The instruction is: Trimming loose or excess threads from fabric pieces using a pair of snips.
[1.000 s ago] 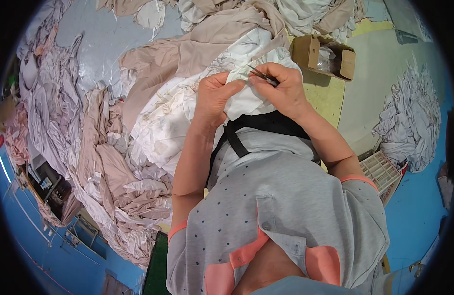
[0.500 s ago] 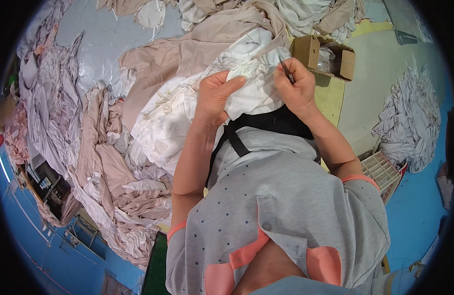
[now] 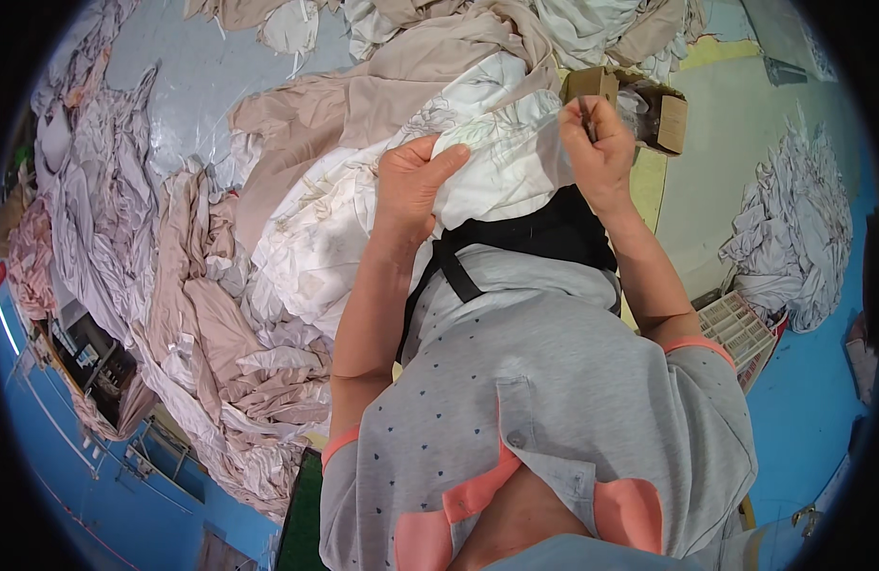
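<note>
My left hand (image 3: 411,181) is closed on the near edge of a white patterned cloth (image 3: 501,157), the thumb lying on top. The cloth spreads over my lap and the work surface, with fine line drawing in its pattern. My right hand (image 3: 601,157) is closed around a slim dark tool (image 3: 586,119) that looks like thread snips; its lower part is hidden in the fist. That hand is held to the right of the cloth, in front of the cardboard box (image 3: 673,124). Beige fabric (image 3: 401,95) lies bunched behind the white cloth.
Clear plastic shows inside the box. Heaps of beige and pale cloth (image 3: 211,314) hang down on the left. At the right, a grey cloth bundle (image 3: 791,228) sits above a cream plastic crate (image 3: 734,328). A black band (image 3: 535,233) crosses my waist.
My right hand has moved right, away from the white cloth and toward the box, still holding the tool, now more upright. My left hand has barely shifted.
</note>
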Tool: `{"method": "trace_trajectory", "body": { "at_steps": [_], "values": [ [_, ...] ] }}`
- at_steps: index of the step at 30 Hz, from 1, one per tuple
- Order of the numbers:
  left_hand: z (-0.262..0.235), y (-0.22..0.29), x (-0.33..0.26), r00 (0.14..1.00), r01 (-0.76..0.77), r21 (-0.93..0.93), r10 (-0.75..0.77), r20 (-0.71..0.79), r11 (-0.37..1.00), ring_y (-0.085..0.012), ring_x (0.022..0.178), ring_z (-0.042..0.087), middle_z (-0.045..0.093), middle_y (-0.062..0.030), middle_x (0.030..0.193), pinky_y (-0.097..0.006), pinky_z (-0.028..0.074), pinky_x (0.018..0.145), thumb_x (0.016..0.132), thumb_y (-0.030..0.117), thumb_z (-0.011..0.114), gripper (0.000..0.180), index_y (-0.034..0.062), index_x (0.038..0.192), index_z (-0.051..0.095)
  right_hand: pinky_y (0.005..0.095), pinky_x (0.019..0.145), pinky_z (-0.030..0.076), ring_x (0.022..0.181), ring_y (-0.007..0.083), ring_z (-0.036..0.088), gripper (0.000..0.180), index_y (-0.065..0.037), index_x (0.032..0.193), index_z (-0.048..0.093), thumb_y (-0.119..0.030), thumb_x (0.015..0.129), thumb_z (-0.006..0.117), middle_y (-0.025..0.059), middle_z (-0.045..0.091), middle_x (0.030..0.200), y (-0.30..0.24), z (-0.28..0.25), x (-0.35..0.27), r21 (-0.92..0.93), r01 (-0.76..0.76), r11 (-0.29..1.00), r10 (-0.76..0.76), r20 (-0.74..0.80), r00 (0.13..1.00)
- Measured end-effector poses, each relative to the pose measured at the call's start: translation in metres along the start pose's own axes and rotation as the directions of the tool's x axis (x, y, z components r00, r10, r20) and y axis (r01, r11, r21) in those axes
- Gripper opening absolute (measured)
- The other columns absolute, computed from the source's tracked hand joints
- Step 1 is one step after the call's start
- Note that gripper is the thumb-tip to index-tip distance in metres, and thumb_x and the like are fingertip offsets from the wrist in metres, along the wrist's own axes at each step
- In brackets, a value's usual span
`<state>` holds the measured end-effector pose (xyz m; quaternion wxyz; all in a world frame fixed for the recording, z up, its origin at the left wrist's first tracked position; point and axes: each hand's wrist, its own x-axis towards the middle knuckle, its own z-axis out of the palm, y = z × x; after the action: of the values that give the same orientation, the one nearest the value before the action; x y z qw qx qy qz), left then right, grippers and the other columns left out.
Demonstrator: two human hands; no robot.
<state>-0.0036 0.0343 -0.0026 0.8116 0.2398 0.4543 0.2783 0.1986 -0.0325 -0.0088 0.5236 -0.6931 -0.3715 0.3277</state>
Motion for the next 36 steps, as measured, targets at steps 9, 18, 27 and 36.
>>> {"method": "trace_trajectory", "body": {
  "at_steps": [9,18,27,36],
  "values": [
    [-0.010,0.002,0.005,0.980,-0.185,0.385,0.197,0.006,0.904,-0.0048,0.061,0.054,0.066,0.0000,0.076,-0.023,0.043,0.056,0.084,0.005,0.066,0.010,-0.0012,0.091,0.068,0.0259,0.055,0.045,0.059,0.0120,0.056,0.021,-0.002,0.096,0.065,0.000,0.075,0.070,0.0078,0.062,0.073,-0.010,0.033,-0.002,-0.278,0.542,0.793,-0.402,0.430,0.808],
    [0.018,-0.007,-0.026,0.347,-0.460,0.861,0.848,0.399,-0.217,-0.0275,0.071,0.061,0.060,-0.0095,0.089,-0.036,0.048,0.064,0.076,0.002,0.068,0.023,0.0036,0.099,0.066,0.0239,0.055,0.044,0.060,0.0088,0.056,0.008,0.001,0.086,0.060,-0.002,0.082,0.066,0.0053,0.063,0.072,-0.003,0.035,-0.017,0.029,0.170,0.985,-0.171,0.322,0.931],
    [0.005,-0.029,-0.005,0.458,-0.645,0.763,0.772,0.441,-0.053,-0.0238,0.076,0.065,0.064,-0.0083,0.090,-0.031,0.052,0.064,0.066,-0.004,0.069,0.031,0.0049,0.097,0.067,0.0242,0.055,0.045,0.059,0.0124,0.058,0.009,0.000,0.085,0.060,0.001,0.079,0.066,0.0064,0.063,0.072,-0.005,0.034,-0.027,0.036,0.335,0.942,-0.321,0.400,0.858],
    [0.003,-0.037,-0.005,0.439,-0.632,0.775,0.831,0.341,0.016,-0.0270,0.075,0.065,0.066,-0.0097,0.083,-0.034,0.052,0.065,0.076,0.000,0.067,0.012,0.0028,0.087,0.063,0.0234,0.058,0.044,0.062,0.0105,0.052,0.011,0.001,0.097,0.059,-0.002,0.086,0.060,0.0005,0.058,0.074,-0.022,0.020,-0.035,0.125,-0.055,0.991,-0.007,0.453,0.892]
  ]
}}
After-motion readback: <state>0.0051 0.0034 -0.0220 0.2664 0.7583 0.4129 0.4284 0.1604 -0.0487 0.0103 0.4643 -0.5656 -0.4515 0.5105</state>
